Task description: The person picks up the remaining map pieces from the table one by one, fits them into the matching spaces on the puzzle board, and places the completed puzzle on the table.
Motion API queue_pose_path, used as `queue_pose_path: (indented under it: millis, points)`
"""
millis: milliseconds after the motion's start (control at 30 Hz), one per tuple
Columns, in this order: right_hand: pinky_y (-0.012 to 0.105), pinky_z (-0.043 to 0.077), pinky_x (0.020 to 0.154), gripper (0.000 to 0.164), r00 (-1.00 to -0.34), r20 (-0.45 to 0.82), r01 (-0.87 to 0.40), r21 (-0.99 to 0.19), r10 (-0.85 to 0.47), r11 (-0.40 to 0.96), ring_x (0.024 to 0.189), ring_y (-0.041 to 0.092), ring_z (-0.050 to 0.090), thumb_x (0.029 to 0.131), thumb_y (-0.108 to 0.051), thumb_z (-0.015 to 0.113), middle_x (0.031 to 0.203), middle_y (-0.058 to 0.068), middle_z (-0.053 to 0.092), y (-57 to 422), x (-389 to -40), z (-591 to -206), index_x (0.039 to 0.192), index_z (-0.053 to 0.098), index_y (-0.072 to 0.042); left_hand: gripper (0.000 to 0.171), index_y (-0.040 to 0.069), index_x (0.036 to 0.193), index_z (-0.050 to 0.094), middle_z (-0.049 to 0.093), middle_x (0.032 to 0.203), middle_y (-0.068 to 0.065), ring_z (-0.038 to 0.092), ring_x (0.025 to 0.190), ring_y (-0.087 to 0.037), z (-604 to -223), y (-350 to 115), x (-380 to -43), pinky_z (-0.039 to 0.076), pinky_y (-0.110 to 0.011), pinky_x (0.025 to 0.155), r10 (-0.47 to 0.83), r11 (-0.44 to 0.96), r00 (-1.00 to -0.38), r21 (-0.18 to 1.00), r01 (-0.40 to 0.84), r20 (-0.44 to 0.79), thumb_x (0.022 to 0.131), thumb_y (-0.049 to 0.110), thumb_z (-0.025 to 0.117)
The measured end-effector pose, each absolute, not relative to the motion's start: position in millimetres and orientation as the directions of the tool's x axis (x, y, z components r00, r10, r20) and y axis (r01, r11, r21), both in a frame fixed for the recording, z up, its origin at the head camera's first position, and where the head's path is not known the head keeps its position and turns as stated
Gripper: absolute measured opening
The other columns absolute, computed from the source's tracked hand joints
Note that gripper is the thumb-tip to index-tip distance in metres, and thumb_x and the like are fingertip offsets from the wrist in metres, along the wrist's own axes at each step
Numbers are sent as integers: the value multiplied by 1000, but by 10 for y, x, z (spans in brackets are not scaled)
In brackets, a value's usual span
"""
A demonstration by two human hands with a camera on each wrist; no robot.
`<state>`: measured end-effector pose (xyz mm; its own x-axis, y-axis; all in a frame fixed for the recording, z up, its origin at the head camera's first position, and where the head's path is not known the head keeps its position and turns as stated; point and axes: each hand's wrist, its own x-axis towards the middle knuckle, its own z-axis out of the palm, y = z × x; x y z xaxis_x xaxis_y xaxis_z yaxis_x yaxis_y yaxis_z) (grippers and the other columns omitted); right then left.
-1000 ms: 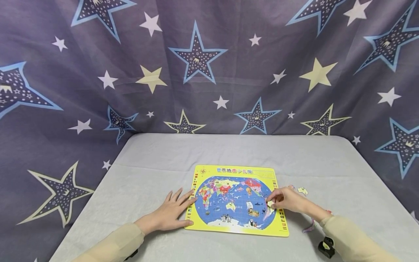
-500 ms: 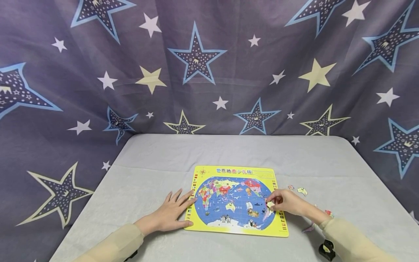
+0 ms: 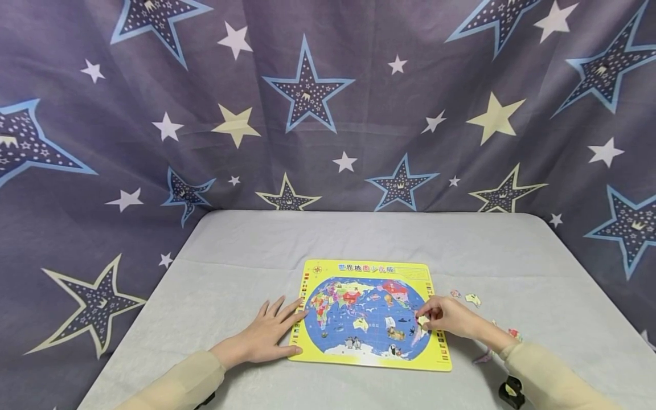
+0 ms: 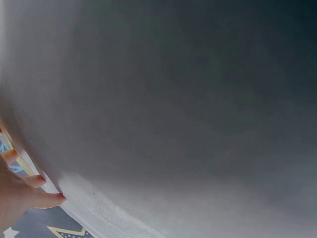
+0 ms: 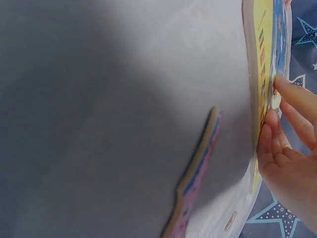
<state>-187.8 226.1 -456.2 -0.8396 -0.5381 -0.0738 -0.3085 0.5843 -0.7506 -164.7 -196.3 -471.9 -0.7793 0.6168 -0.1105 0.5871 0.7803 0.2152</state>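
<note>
We've L grip (image 3: 266,336), fingers spread, on map board (image 3: 376,365) @ 9 o'clock; R grip (image 3: 448,316) pinches yellow pc (image 3: 423,320) @ 3 o'clock, loose pcs (image 3: 474,299) beyond.

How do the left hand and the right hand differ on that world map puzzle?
The left hand rests at the left edge of the world map puzzle board, while the right hand works near its right edge. The left hand's fingers are spread and fairly straight; the right hand's are bent, pinching a small pale-yellow puzzle piece. Both emerge from beige sleeves.
</note>
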Motion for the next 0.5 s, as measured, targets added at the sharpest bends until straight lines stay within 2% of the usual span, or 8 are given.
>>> queue_pose_path:
  millis: [500]
  points:
    - [19,39,54,23,-837,-60,-318,-756,-545,571,64,8,43,75,-7,67,84,4,53,2263,-1864,-4558,97,66,-1,75,23,141,25,13,148,0,10,131,-40,-4722,-1968,-1644,9,-62,98,620,778,-776,215,591,-112,81,67,34]
